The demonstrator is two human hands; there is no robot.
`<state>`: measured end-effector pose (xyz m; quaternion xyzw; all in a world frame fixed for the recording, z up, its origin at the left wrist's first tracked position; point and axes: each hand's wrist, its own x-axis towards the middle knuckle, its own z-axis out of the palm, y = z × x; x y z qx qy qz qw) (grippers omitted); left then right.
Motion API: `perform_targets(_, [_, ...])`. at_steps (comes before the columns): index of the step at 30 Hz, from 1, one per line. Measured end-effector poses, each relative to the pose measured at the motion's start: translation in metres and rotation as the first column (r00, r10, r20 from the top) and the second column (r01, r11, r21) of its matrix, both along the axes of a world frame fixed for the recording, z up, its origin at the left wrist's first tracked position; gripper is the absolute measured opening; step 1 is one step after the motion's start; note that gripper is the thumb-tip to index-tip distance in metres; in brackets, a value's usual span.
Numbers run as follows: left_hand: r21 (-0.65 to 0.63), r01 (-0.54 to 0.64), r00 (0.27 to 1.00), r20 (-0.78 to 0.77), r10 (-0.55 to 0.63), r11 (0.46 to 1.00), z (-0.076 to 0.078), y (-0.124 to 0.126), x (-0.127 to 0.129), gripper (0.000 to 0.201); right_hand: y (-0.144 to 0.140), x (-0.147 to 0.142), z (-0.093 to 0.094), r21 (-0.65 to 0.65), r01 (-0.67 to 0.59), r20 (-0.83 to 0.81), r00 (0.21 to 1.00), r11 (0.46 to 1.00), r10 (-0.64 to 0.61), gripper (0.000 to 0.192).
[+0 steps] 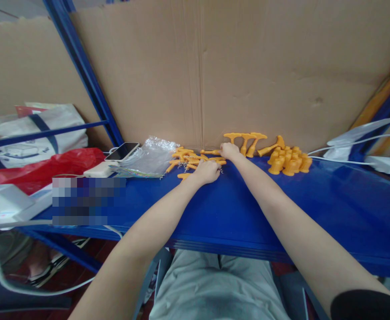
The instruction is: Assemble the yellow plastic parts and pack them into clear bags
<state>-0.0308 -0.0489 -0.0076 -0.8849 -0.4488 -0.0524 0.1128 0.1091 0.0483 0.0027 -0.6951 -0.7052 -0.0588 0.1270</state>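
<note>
My left hand (208,172) is closed at the near side of a loose pile of yellow T-handled corkscrews (183,154). A thin metal spiral shows beside its fingertips, but the fingers hide most of what they grip. Farther back, my right hand (230,151) has its fingers closed around the stem of a yellow T-shaped piece (232,135); the lower part is hidden. Another yellow piece (211,152) lies just left of that hand. To its right, yellow T-shaped pieces (256,138) lean upright against the cardboard, and one (272,147) lies tilted.
A cluster of yellow flared sleeves (290,161) stands on the blue shelf (241,213) at right. Leftward are a clear plastic bag (151,158), a phone (123,151), a red bag (68,166) and white cables. A cardboard sheet (168,75) closes off the back.
</note>
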Motion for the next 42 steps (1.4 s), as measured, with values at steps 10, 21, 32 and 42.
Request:
perform_targets(10, [0.004,0.0,1.0,0.007,0.0,1.0,0.001,-0.001,0.0,0.035,-0.003,-0.01,-0.006,0.06,0.007,0.11,0.994,0.998,-0.014,0.039])
perform_targets(21, [0.018,0.067,0.997,0.048,-0.068,0.998,-0.007,0.013,-0.003,0.042,-0.053,0.031,0.029,0.16,0.028,0.135,0.99,0.987,-0.05,0.034])
perform_targets(32, [0.085,0.112,0.988,0.093,-0.119,0.99,-0.004,0.011,-0.005,0.023,-0.121,0.135,0.033,0.24,0.308,-0.04,0.951,0.921,-0.307,0.037])
perform_targets(42, [0.081,-0.024,0.988,0.151,0.012,0.996,0.0,0.006,-0.004,0.035,-0.118,0.143,0.013,0.012,0.3,0.164,0.941,0.954,-0.297,0.035])
